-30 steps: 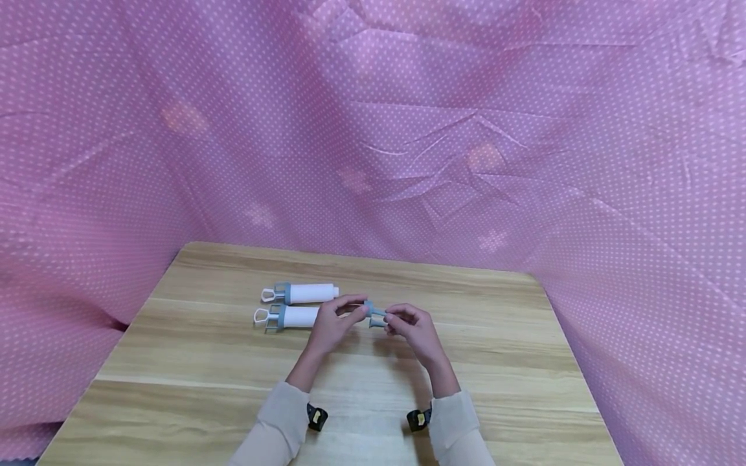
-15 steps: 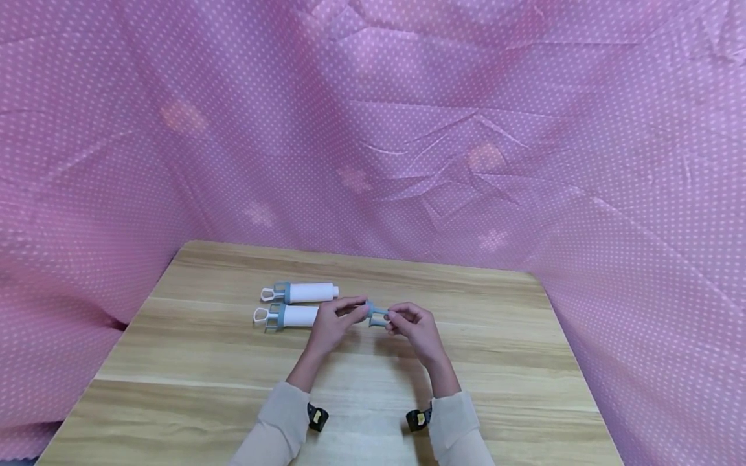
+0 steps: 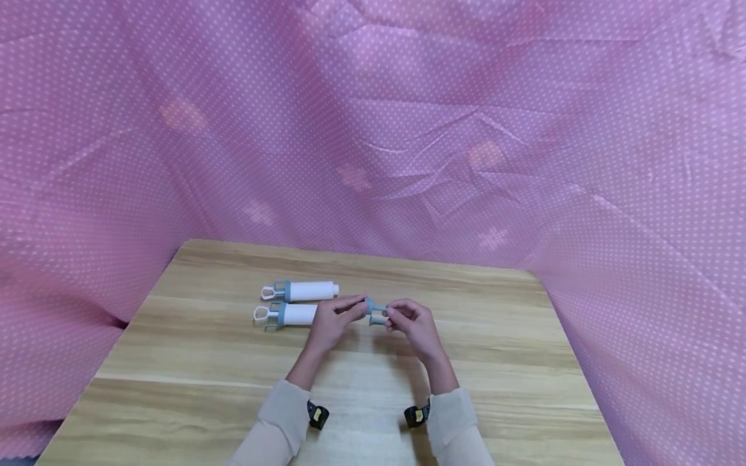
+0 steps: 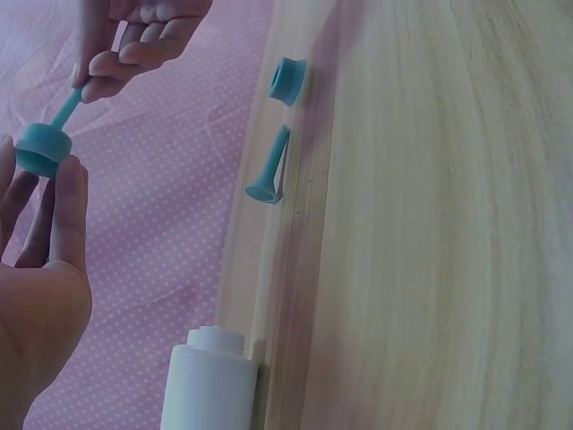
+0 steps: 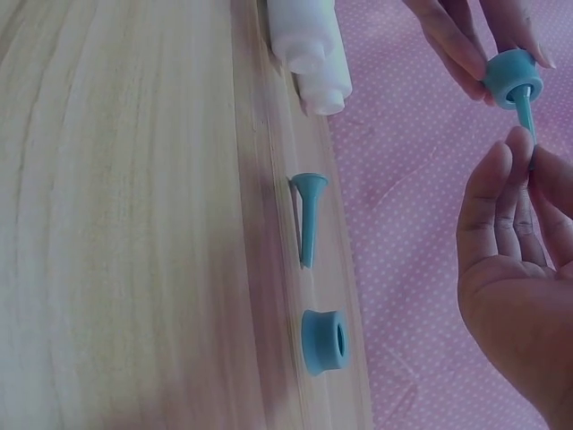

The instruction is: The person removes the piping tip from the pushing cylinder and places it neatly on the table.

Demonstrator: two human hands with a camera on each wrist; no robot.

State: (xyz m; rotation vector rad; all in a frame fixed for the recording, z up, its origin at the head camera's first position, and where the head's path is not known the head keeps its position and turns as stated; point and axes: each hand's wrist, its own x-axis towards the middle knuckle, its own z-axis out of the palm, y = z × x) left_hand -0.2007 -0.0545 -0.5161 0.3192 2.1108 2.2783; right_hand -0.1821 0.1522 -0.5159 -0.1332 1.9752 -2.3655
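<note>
My left hand (image 3: 332, 323) pinches a teal ring cap (image 4: 43, 150) between thumb and fingers above the table. A thin-tubed teal nozzle (image 5: 525, 109) sits through the cap's opening. My right hand (image 3: 416, 327) pinches the tube of that nozzle near its far end. Below the hands, a second teal nozzle (image 5: 309, 215) with a flared end lies on the wood. Near it is a second ring cap (image 5: 320, 342), resting on its side. In the head view the right fingers hide part of these pieces.
Two white syringe-type tubes with blue-grey handles, a rear one (image 3: 311, 290) and a front one (image 3: 300, 314), lie left of the hands. The left hand covers the front tube's tip. A pink dotted cloth (image 3: 373, 162) hangs behind the wooden table (image 3: 495, 362).
Both hands keep their holds. The right hand has shifted up very slightly, and the held nozzle's tube now slopes less in the head view. The loose pieces look unmoved.
</note>
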